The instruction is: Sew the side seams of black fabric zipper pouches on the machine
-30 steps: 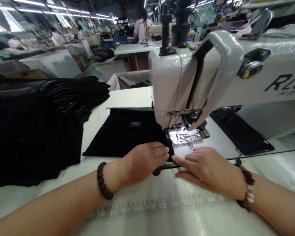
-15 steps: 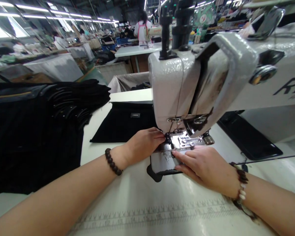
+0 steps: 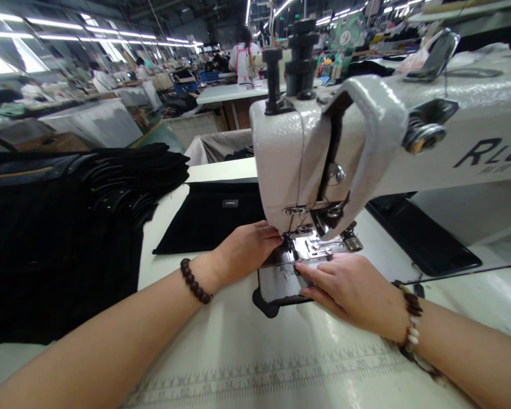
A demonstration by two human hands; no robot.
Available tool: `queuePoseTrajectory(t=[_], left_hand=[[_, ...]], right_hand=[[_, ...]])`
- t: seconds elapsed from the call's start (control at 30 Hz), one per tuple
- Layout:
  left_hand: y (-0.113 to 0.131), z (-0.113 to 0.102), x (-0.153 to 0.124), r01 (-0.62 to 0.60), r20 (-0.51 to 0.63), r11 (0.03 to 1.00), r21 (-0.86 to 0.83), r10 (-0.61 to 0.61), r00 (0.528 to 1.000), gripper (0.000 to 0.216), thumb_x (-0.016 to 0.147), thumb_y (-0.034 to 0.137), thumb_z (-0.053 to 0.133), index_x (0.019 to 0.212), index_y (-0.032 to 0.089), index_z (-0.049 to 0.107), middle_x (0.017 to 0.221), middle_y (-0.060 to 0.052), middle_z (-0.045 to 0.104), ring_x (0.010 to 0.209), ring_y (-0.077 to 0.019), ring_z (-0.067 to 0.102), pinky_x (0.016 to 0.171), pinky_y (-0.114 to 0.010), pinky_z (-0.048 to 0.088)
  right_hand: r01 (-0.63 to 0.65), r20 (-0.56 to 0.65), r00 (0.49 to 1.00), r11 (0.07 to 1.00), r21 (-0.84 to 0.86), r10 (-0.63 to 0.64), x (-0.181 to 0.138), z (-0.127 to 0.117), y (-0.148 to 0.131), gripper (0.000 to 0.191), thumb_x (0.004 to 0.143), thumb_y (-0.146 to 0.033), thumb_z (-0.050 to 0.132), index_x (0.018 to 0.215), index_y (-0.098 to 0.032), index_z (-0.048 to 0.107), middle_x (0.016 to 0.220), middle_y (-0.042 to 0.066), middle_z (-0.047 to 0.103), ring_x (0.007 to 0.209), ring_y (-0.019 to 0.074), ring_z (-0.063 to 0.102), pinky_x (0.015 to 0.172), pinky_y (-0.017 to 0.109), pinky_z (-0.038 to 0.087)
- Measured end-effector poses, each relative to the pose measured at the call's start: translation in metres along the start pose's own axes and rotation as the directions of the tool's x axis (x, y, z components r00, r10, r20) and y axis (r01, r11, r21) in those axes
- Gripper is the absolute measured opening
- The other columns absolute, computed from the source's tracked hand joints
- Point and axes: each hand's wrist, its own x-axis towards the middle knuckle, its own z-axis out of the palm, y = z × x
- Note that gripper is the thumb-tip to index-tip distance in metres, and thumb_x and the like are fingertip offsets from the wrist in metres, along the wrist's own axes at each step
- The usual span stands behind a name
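Observation:
My left hand [image 3: 246, 250] rests with fingers together on the edge of a black fabric piece [image 3: 215, 215] bearing a small label, fingertips right beside the needle of the white sewing machine [image 3: 306, 147]. My right hand [image 3: 350, 287] lies flat, fingers pressed on a small dark glossy piece [image 3: 276, 284] in front of the metal needle plate [image 3: 323, 245]. Both wrists wear bead bracelets.
A tall stack of black fabric pieces [image 3: 68, 227] fills the table's left side. A ruler scale [image 3: 259, 378] is printed along the white table near me. A black tray [image 3: 421, 233] lies right of the machine. Other workers stand at tables far behind.
Both hands moved forward toward the needle a second ago, and the small dark piece came into view under them. Since half a second ago they have barely shifted.

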Motion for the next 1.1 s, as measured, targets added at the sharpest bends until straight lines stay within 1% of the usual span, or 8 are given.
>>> queuePoseTrajectory(t=[0.13, 0.27, 0.4, 0.5, 0.6, 0.73, 0.87, 1.1], left_hand=[[-0.021, -0.005, 0.001, 0.045, 0.010, 0.998, -0.039, -0.044, 0.999, 0.018, 0.087, 0.022, 0.047, 0.089, 0.017, 0.064, 0.098, -0.004, 0.061, 0.091, -0.0170, 0.056, 0.082, -0.029, 0.045], [-0.036, -0.019, -0.012, 0.153, 0.147, 0.984, -0.086, -0.140, 0.979, 0.024, 0.089, 0.020, 0.043, 0.107, 0.015, 0.058, 0.107, -0.007, 0.055, 0.094, -0.0171, 0.055, 0.084, -0.030, 0.044], [-0.006, -0.044, -0.039, 0.283, 0.315, 0.957, -0.053, -0.253, 0.915, 0.031, 0.083, 0.017, 0.051, 0.114, 0.017, 0.053, 0.101, -0.008, 0.054, 0.085, -0.0174, 0.057, 0.077, -0.030, 0.046], [0.030, -0.053, -0.053, 0.356, 0.388, 0.914, -0.195, -0.262, 0.884, 0.036, 0.078, 0.015, 0.058, 0.113, 0.018, 0.053, 0.090, -0.003, 0.056, 0.074, -0.0135, 0.058, 0.068, -0.024, 0.048], [0.057, -0.048, -0.054, 0.320, 0.329, 0.899, -0.298, -0.218, 0.919, 0.046, 0.073, 0.019, 0.066, 0.116, 0.018, 0.051, 0.095, -0.004, 0.056, 0.080, -0.0146, 0.058, 0.073, -0.025, 0.049], [0.077, -0.031, -0.043, 0.250, 0.158, 0.959, -0.133, -0.229, 0.961, 0.054, 0.068, 0.033, 0.070, 0.117, 0.020, 0.051, 0.117, -0.013, 0.046, 0.104, -0.0272, 0.047, 0.085, -0.044, 0.043], [0.094, -0.022, -0.038, 0.305, 0.199, 0.952, -0.031, -0.294, 0.935, 0.054, 0.070, 0.040, 0.066, 0.118, 0.021, 0.050, 0.115, -0.015, 0.047, 0.097, -0.0294, 0.048, 0.074, -0.046, 0.046], [0.089, -0.021, -0.039, 0.282, 0.193, 0.959, -0.028, -0.272, 0.943, 0.052, 0.073, 0.041, 0.063, 0.120, 0.022, 0.049, 0.119, -0.016, 0.046, 0.103, -0.0296, 0.047, 0.078, -0.046, 0.045]], right_hand=[[-0.005, 0.018, 1.000, 1.000, 0.007, 0.004, 0.000, 0.000, 0.001, 0.030, 0.087, -0.037, 0.045, 0.107, -0.017, 0.057, 0.065, 0.000, 0.062, 0.054, 0.0140, 0.051, 0.049, 0.027, 0.021], [0.012, 0.008, 1.000, 1.000, 0.029, -0.012, -0.002, -0.001, 0.002, 0.030, 0.089, -0.036, 0.042, 0.106, -0.016, 0.057, 0.066, 0.000, 0.062, 0.055, 0.0137, 0.051, 0.050, 0.027, 0.023], [0.027, -0.033, 0.999, 0.999, 0.039, -0.026, -0.006, 0.000, 0.002, 0.029, 0.091, -0.033, 0.038, 0.105, -0.017, 0.058, 0.065, 0.000, 0.062, 0.053, 0.0135, 0.051, 0.051, 0.026, 0.024], [0.040, -0.059, 0.997, 0.999, 0.006, -0.040, -0.008, 0.001, 0.002, 0.030, 0.090, -0.031, 0.040, 0.111, -0.016, 0.055, 0.067, 0.001, 0.063, 0.054, 0.0135, 0.051, 0.050, 0.027, 0.024], [0.055, -0.071, 0.996, 0.998, -0.009, -0.056, -0.009, 0.002, 0.001, 0.032, 0.089, -0.029, 0.043, 0.117, -0.017, 0.052, 0.069, 0.000, 0.064, 0.054, 0.0133, 0.051, 0.050, 0.027, 0.024], [0.064, -0.072, 0.995, 0.998, -0.014, -0.064, -0.009, 0.001, 0.000, 0.030, 0.089, -0.029, 0.042, 0.115, -0.018, 0.054, 0.068, 0.000, 0.063, 0.054, 0.0124, 0.050, 0.050, 0.026, 0.024], [0.068, -0.061, 0.996, 0.998, -0.011, -0.068, -0.014, -0.001, 0.000, 0.028, 0.089, -0.027, 0.043, 0.113, -0.019, 0.055, 0.067, 0.000, 0.063, 0.056, 0.0123, 0.049, 0.051, 0.026, 0.024], [0.027, -0.011, 1.000, 0.999, -0.029, -0.027, -0.012, -0.001, -0.001, 0.030, 0.089, -0.026, 0.044, 0.117, -0.020, 0.052, 0.071, 0.000, 0.063, 0.059, 0.0133, 0.052, 0.052, 0.025, 0.026]])
